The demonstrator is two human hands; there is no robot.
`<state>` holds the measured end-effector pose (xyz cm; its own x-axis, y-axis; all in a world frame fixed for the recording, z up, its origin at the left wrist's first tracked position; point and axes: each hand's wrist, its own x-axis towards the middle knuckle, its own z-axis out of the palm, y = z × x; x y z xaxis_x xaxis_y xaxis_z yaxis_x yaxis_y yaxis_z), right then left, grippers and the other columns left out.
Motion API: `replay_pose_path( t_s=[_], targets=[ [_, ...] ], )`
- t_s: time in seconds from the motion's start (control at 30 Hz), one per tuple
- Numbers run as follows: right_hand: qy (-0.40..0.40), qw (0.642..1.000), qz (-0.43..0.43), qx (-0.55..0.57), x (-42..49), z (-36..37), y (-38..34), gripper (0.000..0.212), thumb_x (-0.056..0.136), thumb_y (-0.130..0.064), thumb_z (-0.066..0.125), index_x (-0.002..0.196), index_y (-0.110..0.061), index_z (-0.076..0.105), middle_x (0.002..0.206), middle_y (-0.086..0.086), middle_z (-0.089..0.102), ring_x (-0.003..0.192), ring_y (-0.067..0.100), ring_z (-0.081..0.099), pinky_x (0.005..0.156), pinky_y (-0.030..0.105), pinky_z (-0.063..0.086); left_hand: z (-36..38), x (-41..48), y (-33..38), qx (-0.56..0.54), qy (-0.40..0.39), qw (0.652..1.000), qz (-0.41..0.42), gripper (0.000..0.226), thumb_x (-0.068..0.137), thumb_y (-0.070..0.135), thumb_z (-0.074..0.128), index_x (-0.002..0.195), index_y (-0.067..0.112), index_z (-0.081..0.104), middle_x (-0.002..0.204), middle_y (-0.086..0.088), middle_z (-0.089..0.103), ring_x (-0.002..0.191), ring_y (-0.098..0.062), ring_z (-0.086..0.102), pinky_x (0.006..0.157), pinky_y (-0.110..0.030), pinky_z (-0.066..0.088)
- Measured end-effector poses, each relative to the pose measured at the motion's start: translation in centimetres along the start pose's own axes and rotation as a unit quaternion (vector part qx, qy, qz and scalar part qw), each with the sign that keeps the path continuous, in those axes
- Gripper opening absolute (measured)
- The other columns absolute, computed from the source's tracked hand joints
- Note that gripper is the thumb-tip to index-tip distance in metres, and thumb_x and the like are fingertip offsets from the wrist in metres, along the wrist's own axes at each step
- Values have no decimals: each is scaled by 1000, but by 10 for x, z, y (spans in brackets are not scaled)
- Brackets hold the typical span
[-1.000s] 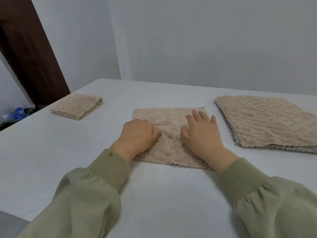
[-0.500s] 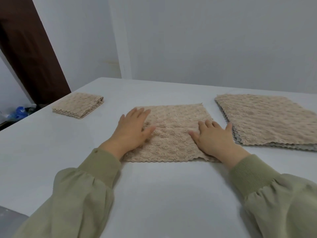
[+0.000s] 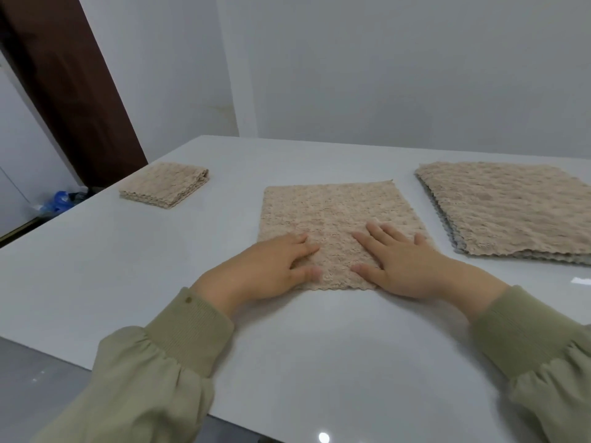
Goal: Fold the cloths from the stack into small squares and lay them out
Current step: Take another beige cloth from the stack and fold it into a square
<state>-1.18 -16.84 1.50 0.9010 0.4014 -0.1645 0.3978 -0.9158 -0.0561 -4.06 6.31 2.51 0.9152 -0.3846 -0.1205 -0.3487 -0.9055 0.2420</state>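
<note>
Well out to the left of the left hand (image 3: 267,271), and farther from the person, a folded cloth (image 3: 164,184) lies on the white table (image 3: 105,266). It is a small thick square with its layered scalloped edges turned toward the near side. The left hand rests on the near left corner of the open cloth (image 3: 332,209), its fingers loosely stretched toward the other hand and gripping nothing (the heel of the palm sits on the table, the fingers on the fabric). This cloth lies flat under and between both hands and reaches away beyond the fingertips, its wavy near edge showing in the gap between the two thumbs. The right hand (image 3: 404,266) lies spread on the near right part of the same cloth, fingers straight and apart, grasping nothing. To the right of that hand, apart from the open cloth, sits the stack (image 3: 505,203) of unfolded cloths, grey edges showing beneath the beige top. Past the table's left edge, a blue object (image 3: 59,199) on the floor is too blurred to identify. Both near corners of the open cloth are covered by the hands. The stack's right side is cut off by the frame, and its layers are too fine to count.
</note>
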Motion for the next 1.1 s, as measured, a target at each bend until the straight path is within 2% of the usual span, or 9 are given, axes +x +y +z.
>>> replay_pose_path(
  t_s=[0.07,0.1,0.23,0.37,0.57,0.73,0.87,1.0,1.1],
  targets=[
    [54,998,5,43,5,-6,-1,62,93,-60,23,148,-32,16,159,-5,5,145,17,6,115,55,8,-8,5,-3,-35,94,995,-18,49,96,50,37,137,25,45,147,4,39,134,-13,33,107,-25,25],
    [87,994,11,64,9,-7,-1,60,94,-58,24,148,-30,19,159,-3,7,145,18,8,115,55,8,-9,10,-6,-25,123,992,-23,49,96,50,35,139,26,43,149,4,36,136,-14,30,109,-27,24],
    [46,998,39,20,28,-2,8,65,92,-62,20,148,-30,13,159,-1,6,145,23,8,113,54,7,-8,38,-27,43,27,997,-63,60,95,55,26,149,30,17,158,3,7,146,-21,1,117,-49,6],
    [153,982,44,103,43,-20,20,45,96,-45,36,131,-19,48,136,4,52,120,24,48,108,48,30,-13,69,-52,-87,56,992,-65,57,98,44,36,146,13,29,152,-6,31,139,-23,28,115,-38,22],
    [150,982,61,96,86,-33,36,45,94,-33,43,136,-14,44,142,6,44,125,26,44,106,47,34,-11,93,-72,-143,175,964,-141,41,97,37,45,134,20,51,138,-1,51,126,-21,46,106,-40,37],
    [218,955,114,166,121,-48,52,37,96,-23,42,130,-11,51,132,11,53,112,28,54,85,32,40,-12,101,-79,-206,285,924,-150,25,95,19,48,107,16,69,110,1,66,103,-19,58,91,-35,48],
    [195,962,134,137,141,-19,69,42,95,-24,41,134,-6,45,137,17,48,125,33,43,104,41,36,-12,111,-92,-208,330,906,-167,24,94,15,48,107,15,68,113,1,63,102,-15,56,91,-27,43],
    [189,964,150,112,148,-11,75,51,95,-27,40,142,-8,34,146,15,38,134,31,33,110,48,26,-15,128,-106,-121,316,909,-243,34,96,25,42,125,13,58,129,-9,52,119,-26,46,97,-35,37],
    [188,963,160,107,149,-12,75,49,95,-26,41,140,-7,36,140,16,45,129,33,38,109,48,28,-18,138,-105,-11,263,928,-264,38,97,36,36,116,14,61,125,-9,50,118,-29,39,90,-37,36]
  ],
)
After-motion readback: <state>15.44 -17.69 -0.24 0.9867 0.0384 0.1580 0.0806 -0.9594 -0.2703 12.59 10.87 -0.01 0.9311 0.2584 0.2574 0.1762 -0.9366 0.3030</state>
